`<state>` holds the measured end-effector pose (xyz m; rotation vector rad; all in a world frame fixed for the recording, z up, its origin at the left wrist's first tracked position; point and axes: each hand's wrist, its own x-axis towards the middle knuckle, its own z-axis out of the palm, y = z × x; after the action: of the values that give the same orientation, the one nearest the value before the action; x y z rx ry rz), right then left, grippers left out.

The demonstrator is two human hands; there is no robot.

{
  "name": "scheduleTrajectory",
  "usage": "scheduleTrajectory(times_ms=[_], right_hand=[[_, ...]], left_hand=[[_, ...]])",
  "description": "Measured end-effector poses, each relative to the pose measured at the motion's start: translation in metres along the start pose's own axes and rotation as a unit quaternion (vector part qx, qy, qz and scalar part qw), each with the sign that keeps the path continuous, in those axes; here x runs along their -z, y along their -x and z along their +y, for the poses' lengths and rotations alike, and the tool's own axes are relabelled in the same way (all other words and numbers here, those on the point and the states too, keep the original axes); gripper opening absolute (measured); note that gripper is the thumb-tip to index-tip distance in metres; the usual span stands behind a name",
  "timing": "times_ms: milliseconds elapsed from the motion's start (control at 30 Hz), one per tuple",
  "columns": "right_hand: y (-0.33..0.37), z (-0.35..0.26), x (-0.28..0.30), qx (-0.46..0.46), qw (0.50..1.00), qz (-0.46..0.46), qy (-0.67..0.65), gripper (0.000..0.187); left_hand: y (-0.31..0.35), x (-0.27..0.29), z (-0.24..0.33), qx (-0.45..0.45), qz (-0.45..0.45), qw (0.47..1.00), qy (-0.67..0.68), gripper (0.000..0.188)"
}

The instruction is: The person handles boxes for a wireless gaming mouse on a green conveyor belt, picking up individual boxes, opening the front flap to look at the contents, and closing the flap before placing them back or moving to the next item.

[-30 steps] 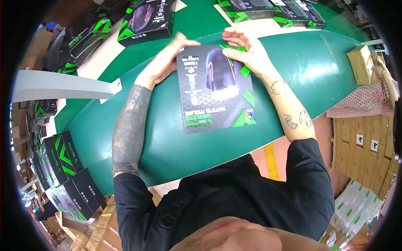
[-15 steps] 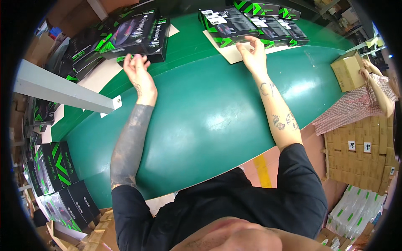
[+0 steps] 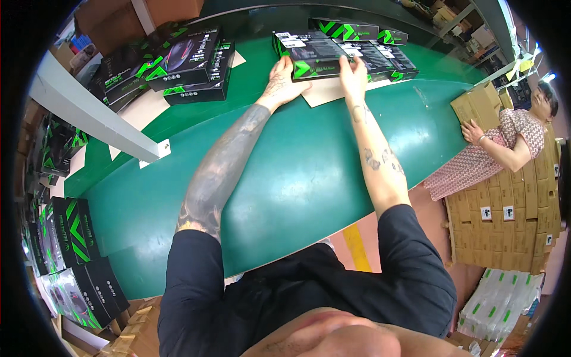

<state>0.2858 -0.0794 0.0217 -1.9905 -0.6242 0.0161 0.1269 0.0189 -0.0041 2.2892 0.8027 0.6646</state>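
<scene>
Thumb spread wide, the left hand [image 3: 282, 84] touches the black box [image 3: 310, 49], seemingly light, stiff, best held by its ends; whether the right hand [image 3: 354, 78] grips, I can't tell.

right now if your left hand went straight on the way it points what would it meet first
The left hand would likely meet the black-and-green mouse box first, at its left edge; the fingertips look very close or touching, though one view leaves depth unclear.

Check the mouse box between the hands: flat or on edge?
Flat: the mouse box has its broad labelled face up and its narrow green-marked side nearest.
</scene>
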Motion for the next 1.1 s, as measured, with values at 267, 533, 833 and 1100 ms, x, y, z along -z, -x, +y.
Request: scheduleTrajectory(times_ms=[267, 533, 833, 1100], right_hand=[[0.058, -0.065, 0.074, 0.477, 0.860, -0.092, -0.156, 0.054], [0.115, -0.035, 0.016, 0.260, 0.916, -0.224, -0.207, 0.035], [0.128, -0.049, 0.031, 0.199, 0.789, -0.281, -0.508, 0.070], [0.136, -0.043, 0.039, 0.186, 0.770, -0.269, -0.547, 0.075]], left_hand=[[0.077, 0.108, 0.055, -0.145, 0.050, 0.916, 0.371, 0.073], [0.111, 0.100, 0.003, -0.091, 0.148, 0.980, 0.099, 0.058], [0.111, 0.118, 0.025, -0.234, 0.150, 0.959, 0.049, 0.032], [0.066, 0.149, -0.017, -0.446, -0.277, 0.652, 0.547, 0.075]])
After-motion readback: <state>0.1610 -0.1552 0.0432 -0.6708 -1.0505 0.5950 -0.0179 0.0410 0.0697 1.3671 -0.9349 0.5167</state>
